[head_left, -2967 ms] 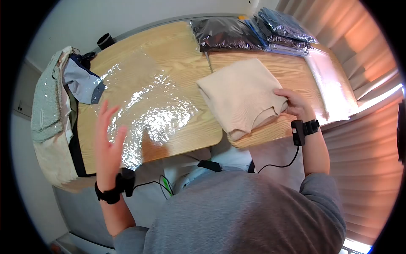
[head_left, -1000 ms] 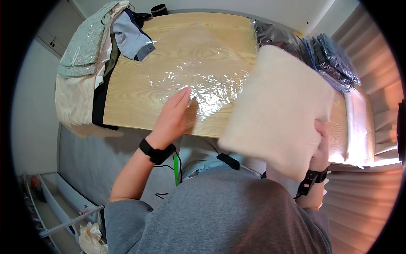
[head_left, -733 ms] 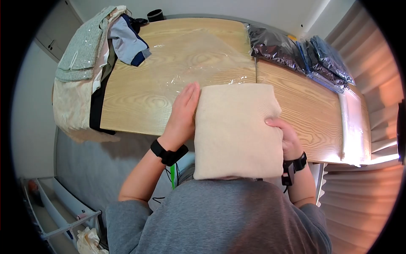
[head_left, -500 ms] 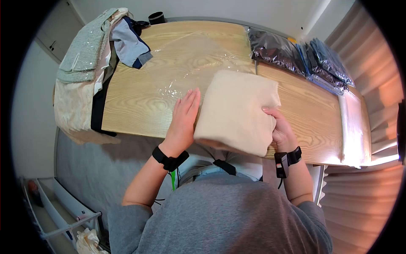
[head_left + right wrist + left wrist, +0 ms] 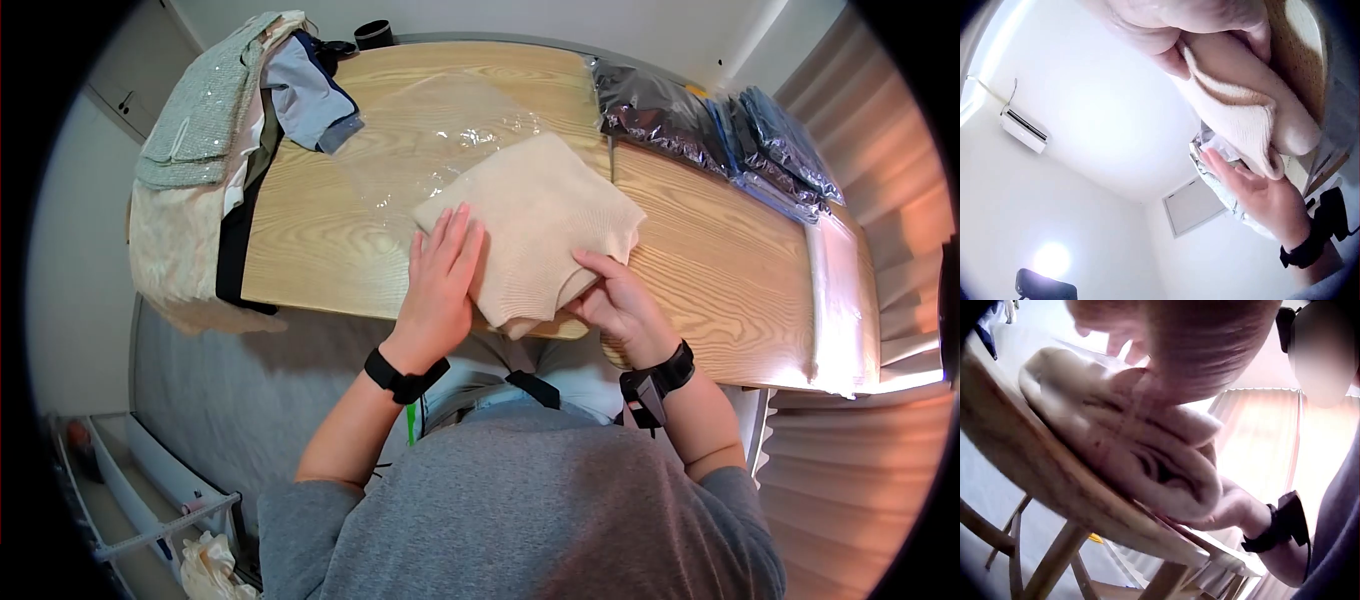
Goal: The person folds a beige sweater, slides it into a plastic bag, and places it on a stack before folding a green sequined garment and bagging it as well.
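Observation:
A folded cream knit sweater (image 5: 545,215) lies at a slant near the table's front edge, its neckline turned toward the body. It overlaps a clear plastic bag (image 5: 400,150) spread flat on the wood. My right hand (image 5: 622,305) grips the sweater's near right edge, thumb on top and fingers underneath, as the right wrist view also shows on the knit folds (image 5: 1235,106). With straight fingers, my left hand (image 5: 440,280) rests along the sweater's left side. In the left wrist view the rolled layers of the sweater (image 5: 1172,487) sit right at the table edge (image 5: 1085,500).
Clothes, including a sequined grey-green garment (image 5: 200,120) and a grey-blue garment (image 5: 305,95), hang over the table's left end. Bagged dark garments (image 5: 660,115) and a stack of packed clothes (image 5: 785,145) stand at the back right. Clear plastic sleeves (image 5: 835,300) lie at the right edge.
The sweater, lifted off the table and carried left by my right hand, has been turned and lowered over the plastic bag. My left hand has come in from the left to its side.

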Tool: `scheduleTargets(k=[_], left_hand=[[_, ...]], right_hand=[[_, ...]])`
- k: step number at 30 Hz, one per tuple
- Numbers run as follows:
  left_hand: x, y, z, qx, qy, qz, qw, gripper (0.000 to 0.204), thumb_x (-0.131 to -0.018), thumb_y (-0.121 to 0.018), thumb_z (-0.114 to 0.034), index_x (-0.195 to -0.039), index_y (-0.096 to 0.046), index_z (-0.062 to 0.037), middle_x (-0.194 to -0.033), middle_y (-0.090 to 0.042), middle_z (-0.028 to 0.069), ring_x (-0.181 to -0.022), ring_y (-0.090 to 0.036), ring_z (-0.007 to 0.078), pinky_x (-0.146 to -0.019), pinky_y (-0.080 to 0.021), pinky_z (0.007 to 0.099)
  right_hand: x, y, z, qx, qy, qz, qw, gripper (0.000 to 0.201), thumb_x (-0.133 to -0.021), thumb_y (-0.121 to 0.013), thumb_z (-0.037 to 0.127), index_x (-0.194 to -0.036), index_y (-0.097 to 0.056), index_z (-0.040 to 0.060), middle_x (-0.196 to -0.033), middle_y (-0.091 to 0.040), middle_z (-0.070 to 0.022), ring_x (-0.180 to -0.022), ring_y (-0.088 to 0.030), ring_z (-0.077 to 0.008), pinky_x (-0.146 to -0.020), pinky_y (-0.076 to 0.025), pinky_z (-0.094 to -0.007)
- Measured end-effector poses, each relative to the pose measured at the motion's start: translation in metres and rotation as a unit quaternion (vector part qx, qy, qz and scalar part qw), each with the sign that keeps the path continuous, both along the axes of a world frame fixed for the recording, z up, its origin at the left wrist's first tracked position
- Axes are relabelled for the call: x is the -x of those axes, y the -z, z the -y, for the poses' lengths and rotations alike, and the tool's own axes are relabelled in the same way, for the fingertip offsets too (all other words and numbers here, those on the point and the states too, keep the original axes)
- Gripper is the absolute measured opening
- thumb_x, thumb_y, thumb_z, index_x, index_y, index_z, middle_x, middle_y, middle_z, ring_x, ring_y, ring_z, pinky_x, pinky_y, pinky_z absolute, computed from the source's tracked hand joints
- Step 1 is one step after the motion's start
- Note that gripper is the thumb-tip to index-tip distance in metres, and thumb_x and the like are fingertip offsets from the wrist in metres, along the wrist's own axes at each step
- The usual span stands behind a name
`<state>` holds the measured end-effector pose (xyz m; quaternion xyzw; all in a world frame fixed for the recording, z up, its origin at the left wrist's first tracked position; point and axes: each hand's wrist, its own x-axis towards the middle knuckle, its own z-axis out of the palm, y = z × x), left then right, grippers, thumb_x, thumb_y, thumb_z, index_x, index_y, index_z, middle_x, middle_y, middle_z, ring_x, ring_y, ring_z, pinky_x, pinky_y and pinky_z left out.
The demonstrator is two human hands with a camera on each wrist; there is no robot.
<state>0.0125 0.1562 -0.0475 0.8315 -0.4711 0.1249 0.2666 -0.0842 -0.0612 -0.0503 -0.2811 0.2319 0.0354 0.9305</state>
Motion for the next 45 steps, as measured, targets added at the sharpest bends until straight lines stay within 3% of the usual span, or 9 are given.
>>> scheduleTargets(k=[4, 6, 9, 11, 14, 23, 39, 43, 45], left_hand=[[0.034, -0.018, -0.010, 0.194, 0.282, 0.062, 0.937, 0.032, -0.066, -0.056, 0.005, -0.097, -0.064, -0.0025, -0.103, -0.063, 0.0120, -0.092, -0.063, 0.0271, -0.076, -0.051, 0.0405], [0.049, -0.014, 0.000, 0.118, 0.409, 0.040, 0.904, 0.026, -0.069, -0.063, -0.005, -0.095, -0.062, 0.0003, -0.100, -0.063, 0.0130, -0.088, -0.063, 0.0276, -0.072, -0.053, 0.0394], [0.057, 0.007, 0.022, 0.016, 0.329, -0.066, 0.942, 0.034, -0.075, -0.066, -0.016, -0.102, -0.058, 0.0031, -0.104, -0.061, 0.0164, -0.094, -0.060, 0.0306, -0.077, -0.051, 0.0406], [0.060, 0.012, 0.030, -0.060, 0.068, -0.037, 0.995, 0.049, -0.081, -0.063, -0.032, -0.111, -0.052, 0.0049, -0.106, -0.058, 0.0191, -0.099, -0.057, 0.0327, -0.082, -0.046, 0.0433], [0.054, 0.024, 0.039, -0.136, -0.055, -0.033, 0.989, 0.061, -0.084, -0.058, -0.046, -0.116, -0.049, 0.0054, -0.110, -0.056, 0.0207, -0.102, -0.055, 0.0326, -0.084, -0.043, 0.0461], [0.055, 0.021, 0.004, -0.136, 0.046, 0.015, 0.990, 0.068, -0.081, -0.062, -0.043, -0.122, -0.045, 0.0087, -0.131, -0.042, 0.0270, -0.124, -0.040, 0.0401, -0.103, -0.033, 0.0442], [0.058, 0.019, -0.043, -0.155, 0.129, -0.002, 0.979, 0.063, -0.084, -0.061, -0.038, -0.129, -0.045, 0.0018, -0.135, -0.042, 0.0224, -0.128, -0.039, 0.0336, -0.105, -0.034, 0.0395], [0.048, 0.000, -0.057, -0.081, 0.215, -0.026, 0.973, 0.049, -0.083, -0.064, -0.025, -0.123, -0.050, -0.0010, -0.132, -0.048, 0.0189, -0.116, -0.051, 0.0295, -0.092, -0.046, 0.0365], [0.037, -0.017, -0.083, 0.073, 0.289, -0.052, 0.953, 0.025, -0.079, -0.065, -0.013, -0.102, -0.061, -0.0043, -0.113, -0.063, 0.0138, -0.089, -0.066, 0.0251, -0.069, -0.055, 0.0322]], right_hand=[[-0.009, -0.010, -0.006, -0.016, 0.016, -0.005, 1.000, 0.051, -0.088, -0.059, 0.009, -0.134, -0.037, 0.0041, -0.132, -0.048, -0.0133, -0.121, -0.048, -0.0285, -0.102, -0.039, -0.0480], [-0.016, -0.012, -0.011, -0.003, 0.018, -0.010, 1.000, 0.050, -0.088, -0.059, 0.010, -0.133, -0.038, 0.0043, -0.131, -0.049, -0.0131, -0.120, -0.049, -0.0281, -0.100, -0.042, -0.0460], [-0.025, -0.010, -0.017, -0.014, 0.009, -0.001, 1.000, 0.044, -0.089, -0.059, 0.011, -0.128, -0.042, 0.0042, -0.127, -0.051, -0.0117, -0.116, -0.051, -0.0254, -0.096, -0.045, -0.0427], [-0.029, -0.009, -0.021, -0.012, 0.011, 0.009, 1.000, 0.043, -0.090, -0.058, 0.012, -0.129, -0.042, 0.0039, -0.128, -0.051, -0.0118, -0.116, -0.050, -0.0254, -0.097, -0.044, -0.0425], [-0.036, -0.008, -0.026, -0.030, 0.002, 0.020, 0.999, 0.042, -0.091, -0.057, 0.011, -0.129, -0.041, 0.0034, -0.129, -0.050, -0.0125, -0.117, -0.050, -0.0268, -0.099, -0.043, -0.0422], [-0.103, 0.019, -0.055, -0.101, 0.027, 0.065, 0.992, 0.039, -0.091, -0.056, 0.012, -0.125, -0.042, 0.0012, -0.128, -0.049, -0.0148, -0.117, -0.049, -0.0299, -0.100, -0.041, -0.0450], [-0.173, 0.028, -0.071, -0.009, 0.083, 0.147, 0.986, 0.025, -0.089, -0.059, 0.011, -0.112, -0.051, 0.0053, -0.112, -0.056, -0.0089, -0.105, -0.053, -0.0227, -0.087, -0.044, -0.0367], [-0.115, 0.022, -0.057, 0.154, -0.142, 0.088, 0.974, 0.018, -0.089, -0.059, 0.011, -0.104, -0.055, 0.0047, -0.104, -0.059, -0.0054, -0.100, -0.055, -0.0179, -0.087, -0.045, -0.0306], [-0.051, -0.038, -0.062, 0.338, -0.301, 0.086, 0.887, 0.037, -0.088, -0.061, 0.013, -0.121, -0.052, -0.0004, -0.109, -0.060, -0.0057, -0.099, -0.057, -0.0153, -0.086, -0.045, -0.0281]])
